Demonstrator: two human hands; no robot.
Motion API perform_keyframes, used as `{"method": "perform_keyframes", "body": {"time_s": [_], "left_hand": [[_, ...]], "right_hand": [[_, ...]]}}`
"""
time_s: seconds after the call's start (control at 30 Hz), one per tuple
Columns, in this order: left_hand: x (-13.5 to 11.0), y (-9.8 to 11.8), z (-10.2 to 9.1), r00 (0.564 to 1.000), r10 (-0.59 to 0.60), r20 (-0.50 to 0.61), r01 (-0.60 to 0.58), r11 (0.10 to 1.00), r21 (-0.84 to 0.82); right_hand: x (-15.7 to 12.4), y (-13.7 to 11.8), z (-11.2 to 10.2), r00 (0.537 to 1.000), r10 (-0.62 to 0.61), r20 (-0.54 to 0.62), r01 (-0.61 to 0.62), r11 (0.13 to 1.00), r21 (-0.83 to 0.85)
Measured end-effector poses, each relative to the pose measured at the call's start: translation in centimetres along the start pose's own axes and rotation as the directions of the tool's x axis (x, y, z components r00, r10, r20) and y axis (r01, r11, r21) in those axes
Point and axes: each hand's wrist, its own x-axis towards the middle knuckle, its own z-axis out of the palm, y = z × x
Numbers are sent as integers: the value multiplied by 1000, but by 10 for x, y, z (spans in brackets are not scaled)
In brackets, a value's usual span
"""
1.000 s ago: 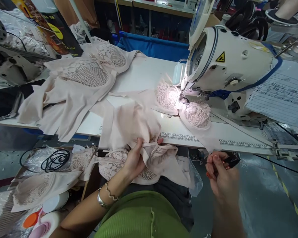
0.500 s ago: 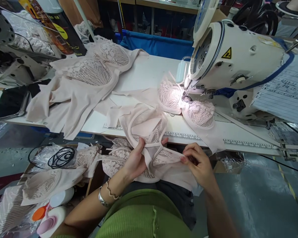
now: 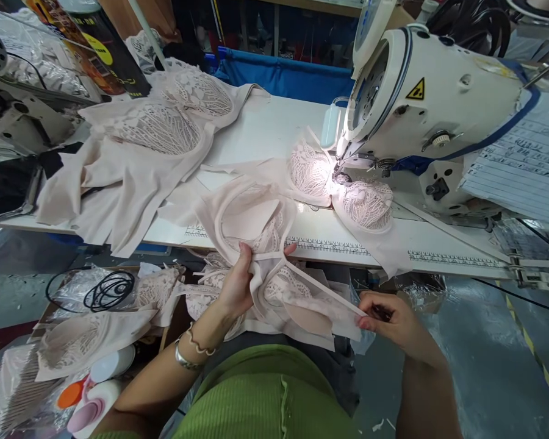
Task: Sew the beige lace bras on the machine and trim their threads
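Note:
My left hand (image 3: 238, 281) is closed on a pale pink lace garment (image 3: 256, 225) at the table's front edge, thumb and fingers pinching a narrow strap. The strap runs down to the right, where my right hand (image 3: 388, 320) pinches the corner of the fabric (image 3: 343, 317) and pulls it taut. A small dark tool shows inside my right fingers. Another lace piece (image 3: 361, 204) lies under the needle of the white sewing machine (image 3: 421, 103), lit by its lamp.
A heap of the same pink lace garments (image 3: 150, 140) lies on the white table (image 3: 265, 131) at the left. More pieces (image 3: 86, 335) sit in a box below left, beside black cable (image 3: 107, 289). A paper sheet (image 3: 526, 164) hangs at the right.
My right hand came in from the lower right, took hold of the fabric near my left hand, then drew its corner out to the right. The garment now lies spread further up on the table.

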Motion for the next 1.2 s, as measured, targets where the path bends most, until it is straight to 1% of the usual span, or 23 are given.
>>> {"method": "perform_keyframes", "body": {"time_s": [0.13, 0.23, 0.27, 0.33, 0.37, 0.4, 0.43, 0.47, 0.53, 0.57, 0.63, 0.67, 0.7, 0.73, 0.77, 0.83, 0.87, 0.9, 0.93, 0.97, 1.03, 1.1, 1.2], "left_hand": [[0, 4, -7, 999, 19, -41, -18, 1000, 20], [-4, 15, -4, 991, -83, 106, 67, 987, 144], [-5, 20, 0, 965, -155, 209, 103, 965, 241], [-7, 30, 12, 841, -318, 438, 74, 870, 488], [-7, 35, 18, 763, -378, 525, -5, 807, 590], [-8, 40, 24, 707, -401, 582, -112, 749, 652], [-9, 46, 29, 686, -380, 621, -226, 700, 678], [-10, 53, 32, 686, -329, 649, -331, 653, 681], [-18, 71, 29, 712, -246, 658, -462, 541, 703], [-24, 82, 22, 728, -263, 633, -482, 459, 746], [-43, 104, -1, 781, -341, 523, -474, 222, 852], [-54, 112, -17, 843, -290, 453, -460, 50, 887], [-66, 117, -35, 877, -132, 463, -477, -112, 872], [-79, 117, -56, 862, 161, 481, -427, -281, 859], [-91, 111, -76, 753, 425, 502, -339, -404, 850], [-112, 86, -115, 567, 685, 458, -103, -492, 864], [-120, 68, -130, 558, 730, 396, 4, -479, 878], [-126, 49, -143, 606, 723, 331, 67, -462, 884], [-129, 29, -152, 706, 650, 280, 66, -455, 888], [-131, 10, -158, 811, 539, 227, 48, -449, 892], [-130, -20, -163, 950, 298, 98, 45, -440, 897], [-124, -34, -163, 992, 114, -61, 106, -452, 886], [-109, -20, -157, 979, -64, -194, 143, -464, 874]], "right_hand": [[-6, 6, -15, 997, -10, 75, 24, 982, -190], [-5, 3, -20, 992, -81, -98, 27, 888, -459], [-2, -1, -18, 964, -169, -206, 35, 847, -530], [8, -15, -10, 859, -373, -351, 89, 784, -615], [16, -23, -4, 813, -461, -356, 153, 759, -633], [24, -32, 2, 814, -505, -288, 226, 731, -643], [32, -40, 8, 843, -511, -168, 290, 695, -658], [40, -47, 13, 875, -482, -54, 325, 666, -672], [52, -55, 19, 875, -473, 99, 400, 593, -699], [55, -57, 19, 852, -514, 100, 416, 548, -725], [52, -57, 18, 745, -666, 10, 399, 434, -808], [48, -55, 17, 674, -738, -39, 363, 378, -852], [43, -51, 17, 612, -788, -66, 328, 330, -885], [37, -45, 19, 580, -812, -59, 320, 294, -901], [31, -37, 22, 584, -811, -30, 339, 278, -899], [22, -15, 34, 662, -744, 90, 442, 290, -849], [19, -2, 43, 722, -675, 152, 471, 318, -823], [17, 11, 52, 766, -608, 208, 475, 318, -820], [16, 25, 61, 822, -506, 263, 455, 305, -836], [15, 37, 69, 891, -315, 326, 419, 299, -857], [14, 55, 81, 928, 10, 373, 353, 301, -886], [14, 63, 86, 911, 173, 374, 309, 314, -898], [14, 62, 81, 916, 234, 326, 242, 324, -915]]}}
